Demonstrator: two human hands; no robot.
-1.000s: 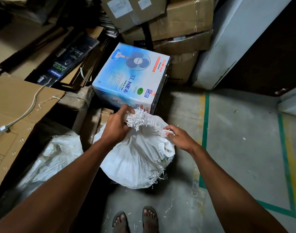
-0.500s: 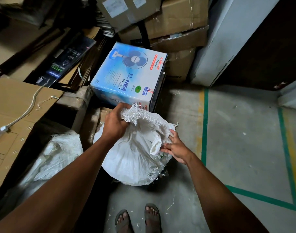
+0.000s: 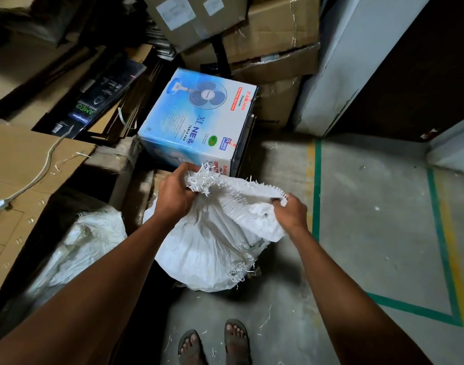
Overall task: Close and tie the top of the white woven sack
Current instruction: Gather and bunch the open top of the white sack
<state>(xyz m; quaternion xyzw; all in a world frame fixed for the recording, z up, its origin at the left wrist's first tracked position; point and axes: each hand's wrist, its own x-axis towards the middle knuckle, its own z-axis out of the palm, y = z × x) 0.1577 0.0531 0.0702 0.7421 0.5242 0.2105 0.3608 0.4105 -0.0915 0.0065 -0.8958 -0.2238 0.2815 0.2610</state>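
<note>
Standing on the concrete floor (image 3: 370,219), hard against the near side of the blue table fan box (image 3: 196,122) and just inside the green floor line (image 3: 316,191): the white woven sack (image 3: 212,248), full-bellied, mouth upward. Farther left, slumped against flattened cardboard (image 3: 27,164), a second white sack (image 3: 78,248), untouched.

Going left to right along the sack's top: left hand (image 3: 172,198) closed in a fist round a bunched corner of the frayed mouth edge (image 3: 201,177), loose white strands sprouting above the knuckles. Between the hands, the rim stretched into a sagging ridge, still gaping, no knot formed. Right hand (image 3: 291,212) pinched shut on the opposite end of that rim, fingers curled under, thumb on top.

Likely handling, as a judgement only: soft, thin, crinkly woven plastic, light in itself, slick enough to slide through a loose grip; fraying strands apt to pull away rather than hold. Weight of the contents not readable from here, though the rounded body suggests bulk. Best hold probably just below the frayed fringe, on sound weave, with both ends gathered toward the middle and twisted into a neck before tying. No cord or string visible near the hands, so probably a knot made from the two gathered corners themselves.
</note>
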